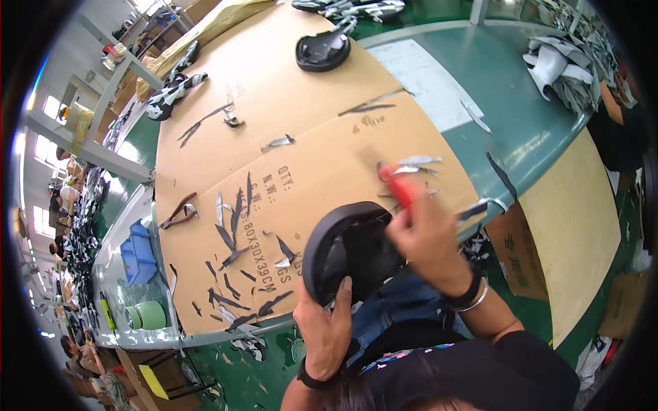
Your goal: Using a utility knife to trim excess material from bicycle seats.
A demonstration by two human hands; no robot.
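My left hand (325,333) grips the near rim of a black padded oval shell (356,257), thumb inside its hollow and fingers underneath. The shell is tilted at the near edge of the cardboard, above my lap. My right hand (432,240) is closed around a red-handled tool (404,188), over the far right side of the shell. Motion blurs the tool, and its working end cannot be made out. Several dark and grey trimmed strips (236,219) lie left of the shell, and pale scraps (415,163) lie beyond the tool.
The cardboard sheet (322,157) covers a green table (548,144). Pliers (181,211), a blue bin (138,252) and a green cup (146,315) are at left. Farther off are another black shell (323,53), a paper sheet (432,79) and a grey fabric pile (562,72).
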